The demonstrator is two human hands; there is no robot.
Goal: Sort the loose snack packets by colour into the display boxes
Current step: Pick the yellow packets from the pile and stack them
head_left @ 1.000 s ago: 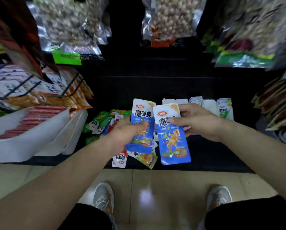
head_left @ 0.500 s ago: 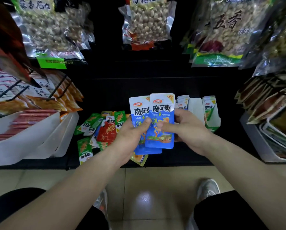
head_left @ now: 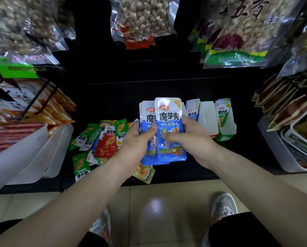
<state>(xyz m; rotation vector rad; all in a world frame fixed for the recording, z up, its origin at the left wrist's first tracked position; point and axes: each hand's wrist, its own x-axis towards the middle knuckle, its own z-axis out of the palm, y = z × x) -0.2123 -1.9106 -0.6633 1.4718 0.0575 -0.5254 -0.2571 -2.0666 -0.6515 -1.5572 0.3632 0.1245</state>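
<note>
Two blue snack packets [head_left: 169,122] are stacked upright in front of me, the front one overlapping the rear. My left hand [head_left: 138,139] pinches their left side with the thumb on the front. My right hand [head_left: 188,138] grips the right side, thumb across the front packet. Loose green, red and yellow packets [head_left: 102,139] lie in a pile on the dark shelf to the left. Behind my hands stand white display boxes [head_left: 207,116]: one holds blue packets [head_left: 192,111], the one at the right holds green packets [head_left: 223,111].
White trays [head_left: 29,154] with red sticks stand at the left. Another white tray [head_left: 281,154] of packs sits at the right. Large bags of nuts [head_left: 142,18] hang above. A yellow packet [head_left: 145,172] lies at the shelf's front edge. My shoes rest on the tiled floor.
The two blue packets, held apart a second ago, have been brought together into one overlapping stack between both hands. My view has shifted slightly.
</note>
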